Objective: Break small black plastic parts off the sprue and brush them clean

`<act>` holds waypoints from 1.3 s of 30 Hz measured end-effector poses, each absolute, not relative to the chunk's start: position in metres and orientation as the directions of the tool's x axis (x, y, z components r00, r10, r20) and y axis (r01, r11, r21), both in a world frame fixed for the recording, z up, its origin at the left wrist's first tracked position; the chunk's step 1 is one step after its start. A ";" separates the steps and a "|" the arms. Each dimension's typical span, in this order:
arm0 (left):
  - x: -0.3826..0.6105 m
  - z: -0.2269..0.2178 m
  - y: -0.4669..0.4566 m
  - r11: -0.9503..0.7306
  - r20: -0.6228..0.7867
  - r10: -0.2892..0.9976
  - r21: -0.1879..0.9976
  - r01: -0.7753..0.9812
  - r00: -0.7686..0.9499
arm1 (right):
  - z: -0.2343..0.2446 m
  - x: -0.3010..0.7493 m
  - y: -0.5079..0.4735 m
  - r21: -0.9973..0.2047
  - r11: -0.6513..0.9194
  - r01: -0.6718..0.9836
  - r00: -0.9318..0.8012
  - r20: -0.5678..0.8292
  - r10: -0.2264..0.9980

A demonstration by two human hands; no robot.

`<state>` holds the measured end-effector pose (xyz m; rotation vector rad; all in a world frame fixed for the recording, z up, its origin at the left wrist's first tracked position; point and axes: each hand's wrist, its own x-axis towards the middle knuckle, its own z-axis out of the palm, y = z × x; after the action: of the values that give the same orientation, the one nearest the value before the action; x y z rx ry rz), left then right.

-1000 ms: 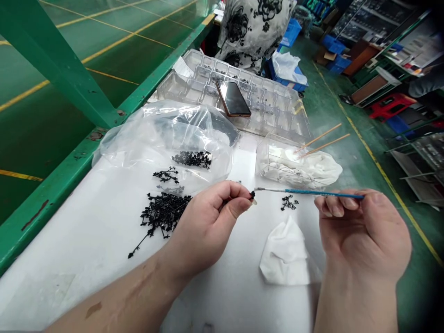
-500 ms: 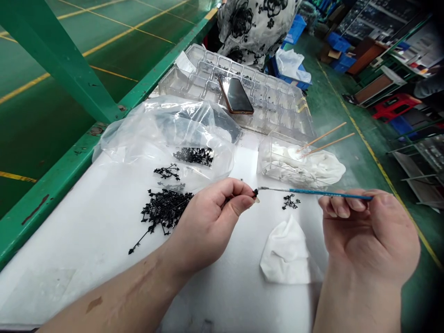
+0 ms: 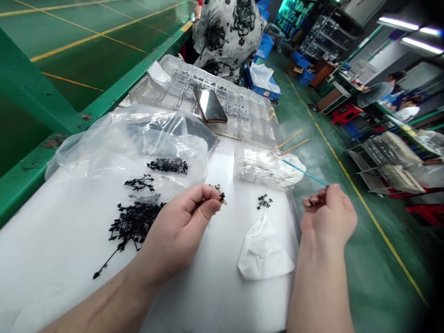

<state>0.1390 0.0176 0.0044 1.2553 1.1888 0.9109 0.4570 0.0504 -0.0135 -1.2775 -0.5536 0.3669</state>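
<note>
**Q: Fig., left hand: what is held, and how?**
A: The left hand (image 3: 176, 233) is closed in a pinch. Its thumb and forefinger (image 3: 208, 208) grip a small black sprig (image 3: 219, 194) at their tips, above the white sheet (image 3: 215, 296).

**Q: Right hand?**
A: The right hand (image 3: 328, 212) is curled, its fingers closed round the end of a fine blue-handled brush (image 3: 305, 173). The brush slants up and away from the sprig, over a clear plastic box (image 3: 249, 171) lined with white cloth (image 3: 267, 166).

**Q: What lies about them?**
A: A heap of black sprigs (image 3: 133, 222) lies just beside the left hand, and a single sprig (image 3: 264, 201) lies between the hands. Near the right hand is a crumpled white tissue (image 3: 263, 252). Beyond are a clear plastic bag (image 3: 121, 138) and a phone (image 3: 210, 105) on a clear compartment tray (image 3: 163, 78).

**Q: How is this hold best managed?**
A: Judging by the fine branches, a light, steady pinch seems best — close to the tip, with the wrist resting low, since the thin stems look easily bent.
</note>
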 end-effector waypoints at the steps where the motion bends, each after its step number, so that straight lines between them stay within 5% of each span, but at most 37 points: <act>1: 0.139 0.003 0.018 0.148 -0.164 0.968 0.984 0.097 0.190 | -0.016 0.459 0.052 -0.969 0.239 0.065 0.825 0.187 0.533; 11: 0.137 0.003 0.017 0.159 -0.172 0.973 0.983 0.096 0.156 | -0.029 0.477 0.056 -0.995 -0.013 0.102 0.876 0.084 0.475; 16: 0.137 0.003 0.017 0.147 -0.151 0.979 0.988 0.040 0.134 | -0.023 0.456 0.046 -0.903 0.006 0.430 0.840 0.402 0.364; 18: 0.137 0.002 0.018 0.146 -0.145 0.981 0.989 0.003 0.130 | -0.019 0.430 0.038 -0.792 0.074 0.606 0.695 0.572 0.436; 20: 0.138 0.000 0.018 0.149 -0.146 0.982 0.988 -0.025 0.116 | -0.018 0.399 0.030 -0.679 0.199 0.707 0.416 0.626 0.659; 22: 0.138 -0.001 0.019 0.146 -0.141 0.985 0.989 -0.039 0.102 | -0.022 0.372 0.027 -0.588 0.309 0.747 0.043 0.506 0.861; 24: 0.140 -0.003 0.019 0.135 -0.129 0.985 0.990 -0.040 0.110 | -0.030 0.352 0.030 -0.529 0.342 0.776 -0.169 0.348 0.922; 28: 0.142 -0.004 0.019 0.104 -0.102 0.983 0.995 -0.005 0.155 | -0.046 0.338 0.042 -0.481 0.274 0.833 -0.176 0.239 0.955; 34: 0.144 -0.001 0.018 0.011 -0.033 0.978 0.994 0.107 0.204 | -0.044 0.337 0.046 -0.503 0.274 0.819 -0.171 0.242 0.955; 39: 0.146 0.001 0.019 -0.087 0.036 0.970 0.975 0.207 0.241 | -0.029 0.346 0.034 -0.829 0.212 0.518 0.028 0.264 0.964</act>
<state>0.1463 0.0187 0.0014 1.5168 1.1515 0.9631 0.3459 0.0342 -0.0287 -1.4263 -1.6139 0.6429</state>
